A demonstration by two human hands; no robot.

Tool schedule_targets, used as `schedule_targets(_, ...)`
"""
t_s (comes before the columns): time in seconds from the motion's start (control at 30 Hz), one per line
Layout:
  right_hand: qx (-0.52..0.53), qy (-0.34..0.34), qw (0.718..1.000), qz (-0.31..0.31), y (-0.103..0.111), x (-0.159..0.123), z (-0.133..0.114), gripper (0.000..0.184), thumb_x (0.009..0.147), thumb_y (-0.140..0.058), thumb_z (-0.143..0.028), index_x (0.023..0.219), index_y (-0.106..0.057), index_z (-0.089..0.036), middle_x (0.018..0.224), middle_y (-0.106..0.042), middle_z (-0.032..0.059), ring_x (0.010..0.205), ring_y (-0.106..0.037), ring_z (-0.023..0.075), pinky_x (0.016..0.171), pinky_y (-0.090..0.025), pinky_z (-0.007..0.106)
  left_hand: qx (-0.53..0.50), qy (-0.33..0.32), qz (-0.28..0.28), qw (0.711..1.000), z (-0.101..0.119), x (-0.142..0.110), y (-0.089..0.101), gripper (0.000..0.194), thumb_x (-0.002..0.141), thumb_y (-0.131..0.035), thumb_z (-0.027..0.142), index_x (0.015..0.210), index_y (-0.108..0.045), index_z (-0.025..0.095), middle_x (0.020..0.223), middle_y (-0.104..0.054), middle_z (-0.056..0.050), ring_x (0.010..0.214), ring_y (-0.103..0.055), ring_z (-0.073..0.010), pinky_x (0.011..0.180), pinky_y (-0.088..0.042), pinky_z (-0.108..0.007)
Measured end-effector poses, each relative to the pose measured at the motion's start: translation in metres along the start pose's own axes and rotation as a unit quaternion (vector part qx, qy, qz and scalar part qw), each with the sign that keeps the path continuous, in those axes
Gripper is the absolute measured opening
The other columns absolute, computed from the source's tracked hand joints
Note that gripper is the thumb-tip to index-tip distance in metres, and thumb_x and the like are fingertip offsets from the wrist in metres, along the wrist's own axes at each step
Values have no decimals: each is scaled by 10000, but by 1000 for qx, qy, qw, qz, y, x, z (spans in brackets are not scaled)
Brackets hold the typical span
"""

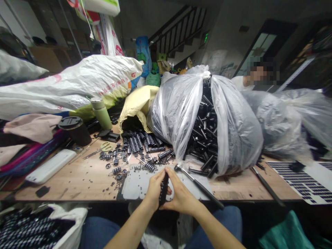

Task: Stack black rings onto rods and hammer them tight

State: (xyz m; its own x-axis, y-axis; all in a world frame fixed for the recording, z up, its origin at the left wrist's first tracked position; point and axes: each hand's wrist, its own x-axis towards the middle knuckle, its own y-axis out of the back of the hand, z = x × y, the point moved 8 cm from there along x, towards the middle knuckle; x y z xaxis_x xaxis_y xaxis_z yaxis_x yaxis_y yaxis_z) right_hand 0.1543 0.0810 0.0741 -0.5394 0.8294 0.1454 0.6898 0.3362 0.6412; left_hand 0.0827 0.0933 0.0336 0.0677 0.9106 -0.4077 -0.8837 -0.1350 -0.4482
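Both my hands meet at the near edge of the wooden table point(85, 180), over a white perforated plate point(135, 188). My left hand point(153, 189) and my right hand point(181, 195) are closed around one black ribbed rod point(163, 188), held upright between them. A small hammer point(197, 183) lies just right of my right hand. Loose black rings and ribbed pieces point(137, 145) are scattered beyond the plate.
A clear plastic sack of black tubes point(207, 121) stands behind my hands, more sacks to its right. A green flask point(101, 112), a dark cup point(75, 129), scissors point(100, 149) and a white case point(50, 166) lie left. Another person sits behind the sacks point(259, 77).
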Motion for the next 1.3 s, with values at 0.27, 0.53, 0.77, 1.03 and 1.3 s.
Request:
schedule_targets(0.27,23,-43,997,66,-6,0,19,1023,464,-688,-169,1336,-155,-160,1366,-256,153,1277,-234,287,1050,-233,444,112,-27,-18,993,-5,8,4,338,775,-479,357,1001,-577,126,715,-584,-39,528,-560,-123,524,-478,-271)
schedule_targets(0.53,-160,-97,974,127,0,-28,55,745,663,-567,-181,1317,-215,-125,1314,-337,171,1235,-296,284,980,-324,442,620,-392,-54,678,-14,-16,-11,486,764,-375,13,1217,-454,170,1025,-554,-120,945,-509,-206,805,-448,-386)
schedule_targets(0.77,-377,-246,877,166,58,-84,96,250,863,-324,-280,839,-541,-159,799,-588,130,801,-566,278,686,-430,394,745,-436,-80,500,-10,-16,-14,392,810,-390,34,1164,-484,174,1003,-591,-96,911,-524,-202,786,-381,-393)
schedule_targets(1.03,-256,-261,925,104,34,-93,94,406,876,-245,-448,673,-502,-208,652,-621,81,618,-616,226,529,-385,280,755,-435,-37,489,-8,-11,-11,415,793,-424,25,1166,-483,196,1052,-603,-68,992,-502,-211,836,-322,-424)
schedule_targets(1.3,-231,-276,924,129,23,-118,76,440,882,-135,-496,846,-476,-219,622,-651,85,576,-643,261,459,-373,281,766,-406,-34,497,-15,-8,-8,422,819,-374,36,1199,-461,199,1110,-596,-71,1048,-496,-224,883,-306,-467)
